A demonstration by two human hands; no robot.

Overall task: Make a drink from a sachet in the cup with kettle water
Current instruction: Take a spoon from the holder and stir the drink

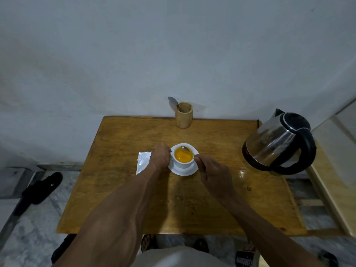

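Both forearms are reaching in over the table (pixel 119 199). Right hand (pixel 212 170) is pinching the spoon (pixel 185 149), its bowl dipping into the orange drink. Left hand (pixel 160 157) is closing around the cup (pixel 183 163), which is sitting on its saucer (pixel 185 171) mid-table. Sachet (pixel 142 162) is lying flat just left of the left hand. Kettle (pixel 277 141) is standing at the right edge; a holder (pixel 184 115) is standing at the far edge.
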